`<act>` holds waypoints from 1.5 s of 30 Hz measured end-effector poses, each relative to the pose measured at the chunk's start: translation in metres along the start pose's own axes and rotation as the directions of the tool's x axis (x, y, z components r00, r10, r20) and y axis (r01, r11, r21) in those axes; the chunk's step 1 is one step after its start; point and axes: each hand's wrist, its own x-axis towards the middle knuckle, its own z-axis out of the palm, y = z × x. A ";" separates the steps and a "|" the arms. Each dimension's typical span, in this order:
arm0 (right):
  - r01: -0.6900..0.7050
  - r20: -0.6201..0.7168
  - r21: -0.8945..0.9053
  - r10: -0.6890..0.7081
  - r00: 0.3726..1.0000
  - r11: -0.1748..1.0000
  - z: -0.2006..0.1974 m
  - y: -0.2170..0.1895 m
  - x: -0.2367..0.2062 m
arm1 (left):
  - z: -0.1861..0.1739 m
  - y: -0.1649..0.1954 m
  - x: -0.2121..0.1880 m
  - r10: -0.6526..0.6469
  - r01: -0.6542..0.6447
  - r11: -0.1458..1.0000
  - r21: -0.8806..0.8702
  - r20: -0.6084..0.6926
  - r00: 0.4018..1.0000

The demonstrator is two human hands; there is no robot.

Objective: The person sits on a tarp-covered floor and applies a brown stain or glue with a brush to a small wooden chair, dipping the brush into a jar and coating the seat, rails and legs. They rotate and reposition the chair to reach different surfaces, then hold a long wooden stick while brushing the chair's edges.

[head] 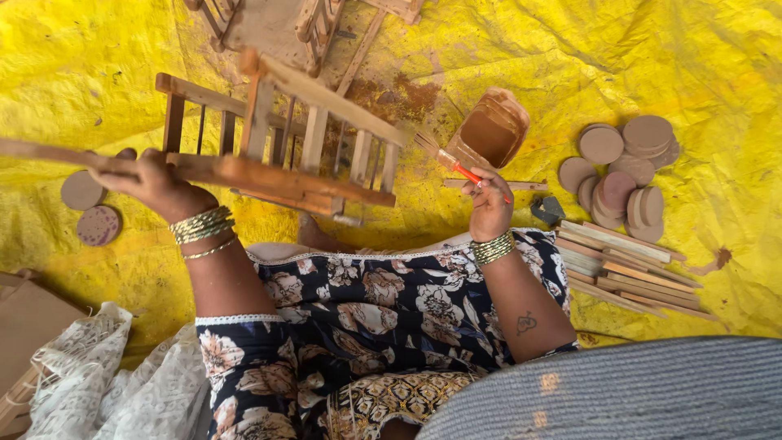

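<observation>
— While the left hand (155, 183) grips the frame (277, 143) by its bottom rail, where does the rest of it sit?

— Up and to the right of that hand, held off the sheet (652, 57), slats pointing away from the person. The fingers are wrapped tight round the rail, with a long stick running out past the knuckles to the left.

— And the right hand (489, 208)?

— Closed in a pinch on a brush (448, 159) with a red handle; the bristles point up and left toward the frame's near corner, just short of it. A brown-stained tub (493, 130) lies tipped just above that hand.

— How would the frame handle?

— Light, I'd judge, since one hand carries it, and stiff along the rails. The thin slats look fragile (glued joints, probably), so the thick rail is the safe place to hold. Where wet stain lies it may be slippery.

— Anything else nearby?

— Right of the brush hand, a heap of discs (623, 167) and below them a bundle of sticks (623, 269). Two more discs (90, 208) lie just below and left of the left hand.
</observation>
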 end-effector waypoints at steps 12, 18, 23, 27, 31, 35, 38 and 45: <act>-0.080 -0.045 -0.050 0.078 0.996 0.996 0.005 0.000 0.006 | 0.006 0.021 -0.023 -0.059 0.090 0.991 -0.098 0.288 0.956; -0.098 -0.019 -0.078 0.097 0.995 0.992 0.000 0.001 0.007 | 0.022 0.031 -0.046 -0.024 0.059 0.994 -0.087 0.355 0.934; -0.087 -0.023 -0.056 0.086 0.996 0.995 0.000 0.004 0.011 | 0.029 0.042 -0.048 -0.079 0.079 0.997 0.016 0.335 0.939; -0.083 -0.016 -0.037 0.083 0.996 0.996 0.006 0.002 0.014 | 0.030 0.053 -0.051 -0.086 0.048 0.991 0.128 0.311 0.947; -0.095 -0.022 -0.102 0.093 0.995 0.990 0.011 0.001 0.017 | 0.029 0.060 -0.060 -0.109 0.091 0.994 0.068 0.342 0.934; -0.080 -0.011 -0.044 0.079 0.997 0.996 0.011 0.002 0.021 | 0.045 0.046 -0.072 -0.088 0.080 0.996 0.037 0.374 0.923; -0.049 -0.008 -0.010 0.049 0.999 0.999 0.009 0.001 0.027 | 0.069 0.026 -0.085 -0.014 -0.067 0.983 0.172 0.431 0.902; -0.048 -0.104 0.072 0.055 0.993 0.996 -0.002 -0.014 0.046 | 0.153 -0.011 -0.102 0.058 -0.274 0.884 0.379 0.492 0.869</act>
